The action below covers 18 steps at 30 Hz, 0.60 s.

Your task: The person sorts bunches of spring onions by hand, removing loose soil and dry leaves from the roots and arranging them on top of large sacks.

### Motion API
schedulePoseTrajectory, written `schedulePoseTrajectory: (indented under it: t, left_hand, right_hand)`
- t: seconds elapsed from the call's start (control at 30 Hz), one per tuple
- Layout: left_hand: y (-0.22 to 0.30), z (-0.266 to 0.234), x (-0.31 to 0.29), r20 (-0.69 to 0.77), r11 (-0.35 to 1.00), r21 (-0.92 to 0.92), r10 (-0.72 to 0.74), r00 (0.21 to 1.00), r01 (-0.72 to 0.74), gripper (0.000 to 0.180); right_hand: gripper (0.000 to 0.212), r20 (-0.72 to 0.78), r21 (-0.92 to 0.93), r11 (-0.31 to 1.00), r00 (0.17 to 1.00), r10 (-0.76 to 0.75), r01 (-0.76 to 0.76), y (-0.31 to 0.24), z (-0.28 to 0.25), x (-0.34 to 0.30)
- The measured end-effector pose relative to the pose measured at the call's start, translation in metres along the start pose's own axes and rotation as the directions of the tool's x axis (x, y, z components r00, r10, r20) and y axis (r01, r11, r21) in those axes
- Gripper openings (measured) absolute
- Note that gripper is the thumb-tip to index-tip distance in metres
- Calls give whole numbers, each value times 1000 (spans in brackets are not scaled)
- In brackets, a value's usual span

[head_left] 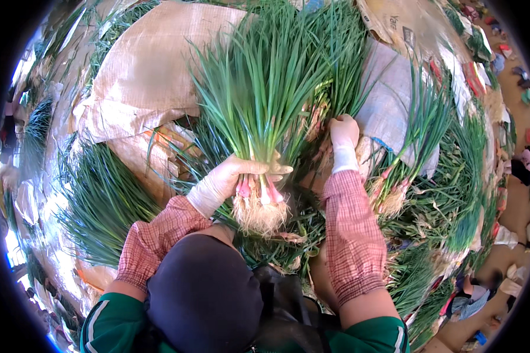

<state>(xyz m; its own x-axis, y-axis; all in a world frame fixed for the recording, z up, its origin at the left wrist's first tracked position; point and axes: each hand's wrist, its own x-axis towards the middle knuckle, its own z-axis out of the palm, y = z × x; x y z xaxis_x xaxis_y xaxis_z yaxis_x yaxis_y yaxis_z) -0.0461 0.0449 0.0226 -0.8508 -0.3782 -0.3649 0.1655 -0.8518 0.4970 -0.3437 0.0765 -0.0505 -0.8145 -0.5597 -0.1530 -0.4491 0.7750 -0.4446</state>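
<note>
A thick bunch of spring onions (259, 112), with long green leaves, pink-and-white bulbs and shaggy pale roots, stands upright in front of me. My left hand (250, 169), in a pale glove, is closed round it just above the bulbs. Farther right, my right hand (344, 130), gloved too, is at the edge of a heap of more spring onions (341, 65). Its fingers are curled in against the stalks, and what lies between them is hidden. Checked sleeve covers reach up both my forearms.
Tan sacking (147, 65) spreads at the far left, above another leafy pile (103, 203). A grey woven sack (388, 94) lies right of my right hand, with a small bunch of onions (394, 182) beside it. Loose trimmed leaves (436, 206) cover the right side.
</note>
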Motion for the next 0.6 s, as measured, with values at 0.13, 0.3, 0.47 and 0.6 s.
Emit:
schedulePoseTrajectory:
  t: [0.13, 0.3, 0.47, 0.6]
  left_hand:
    - [-12, -40, -1, -1, 995, 87, 45, 999, -45, 40]
    - [-27, -38, 6, -27, 996, -73, -53, 998, 51, 38]
    - [-13, -33, -6, 46, 989, -125, -69, 997, 74, 50]
    - [-14, -27, -10, 15, 968, -250, 4, 1000, 0, 56]
  right_hand:
    - [7, 267, 541, 839, 957, -110, -54, -49, -19, -86]
    - [12, 650, 751, 18, 735, -193, -660, -41, 11, -167]
    - [14, 688, 547, -530, 708, -156, -648, -43, 48, -189]
    - [18, 390, 550, 825, 913, -119, -127, -12, 27, -154]
